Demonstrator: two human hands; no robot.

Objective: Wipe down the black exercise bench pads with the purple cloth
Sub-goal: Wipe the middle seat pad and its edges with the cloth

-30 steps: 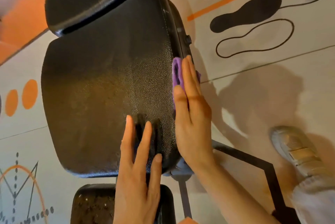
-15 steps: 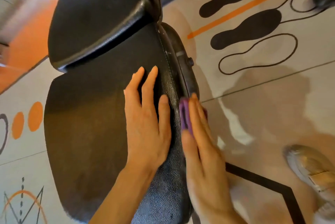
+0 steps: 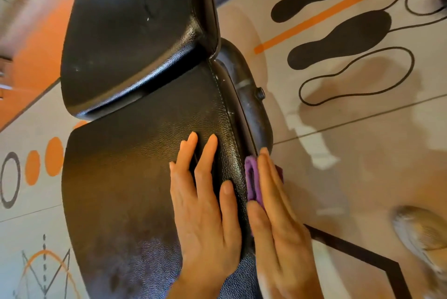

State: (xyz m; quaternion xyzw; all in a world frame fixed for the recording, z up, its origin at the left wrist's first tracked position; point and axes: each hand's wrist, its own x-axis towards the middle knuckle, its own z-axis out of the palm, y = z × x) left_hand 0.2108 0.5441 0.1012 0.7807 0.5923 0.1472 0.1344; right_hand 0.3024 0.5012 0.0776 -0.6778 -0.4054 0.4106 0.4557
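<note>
The right hand (image 3: 275,221) pressed the cloth (image 3: 252,181) flat against the right side edge of the seat pad (image 3: 135,177), at about 4 o'clock of the view. Its fingers were straight and close together, so it pushed the cloth and did not grasp it. Only a folded purple strip showed between the fingers and the pad's side. The left hand (image 3: 205,204) lay open on top of the pad, just beside the edge, fingers spread and pointing to 12 o'clock, holding nothing.

To do this step well, I think the flat palm should keep even pressure and slide along the whole side, toward the seam at 12 o'clock where the back pad (image 3: 130,32) begins. The left hand should steady the pad. The top surface looked dull near 7 o'clock, so it probably needs a pass too. The cloth may slip out if pressure drops.
</note>
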